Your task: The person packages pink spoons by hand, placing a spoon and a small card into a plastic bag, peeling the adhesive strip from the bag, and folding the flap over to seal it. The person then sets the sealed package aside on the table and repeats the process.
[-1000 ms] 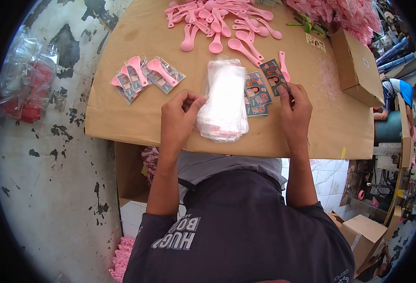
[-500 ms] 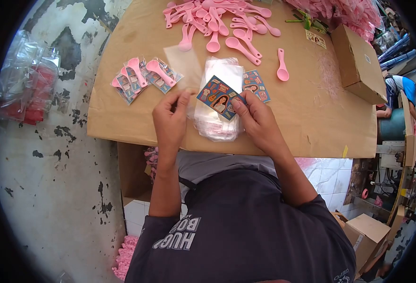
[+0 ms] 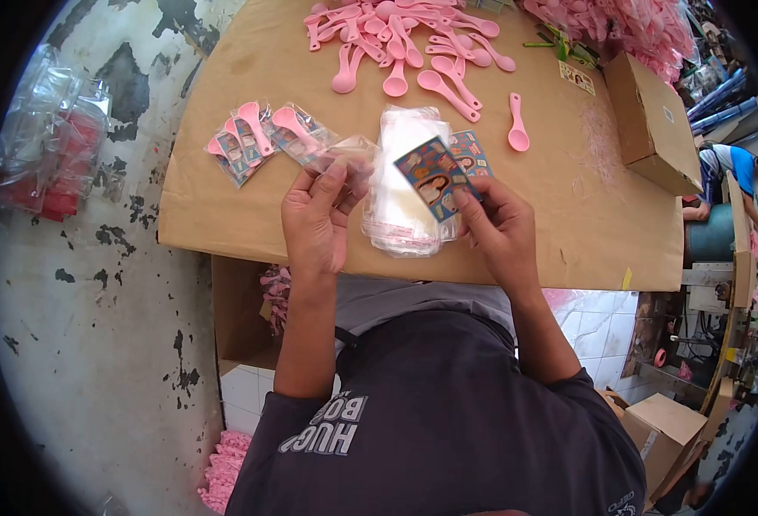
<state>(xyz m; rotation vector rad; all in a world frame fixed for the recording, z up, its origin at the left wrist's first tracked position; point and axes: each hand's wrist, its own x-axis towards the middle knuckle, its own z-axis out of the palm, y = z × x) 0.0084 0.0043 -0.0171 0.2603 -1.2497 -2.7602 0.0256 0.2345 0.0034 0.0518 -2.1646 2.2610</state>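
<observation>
My left hand (image 3: 317, 215) pinches a clear plastic bag (image 3: 355, 156), which bends over the fingertips. Between the thumb and fingers of my right hand (image 3: 506, 228) is a blue printed card (image 3: 430, 182), held tilted with its picture side up. Below and between both hands lies a stack of clear plastic bags (image 3: 403, 206) on the paper-covered table (image 3: 568, 232). More printed cards (image 3: 475, 153) rest just behind the right hand, partly covered. Left of the stack, bagged cards with pink spoons on them (image 3: 252, 129) lie in a small group, one pack (image 3: 297, 127) slightly apart.
A heap of pink measuring spoons (image 3: 396, 82) spreads across the back of the table, with a single spoon (image 3: 518, 129) to the right. A cardboard box (image 3: 654, 129) stands at the right edge, near pink bagged goods (image 3: 628, 34). Another person (image 3: 727, 163) is at far right.
The plastic bag, flat and upright before, is now folded near my left fingers. My right hand has shifted slightly right with the card, which has turned steeper.
</observation>
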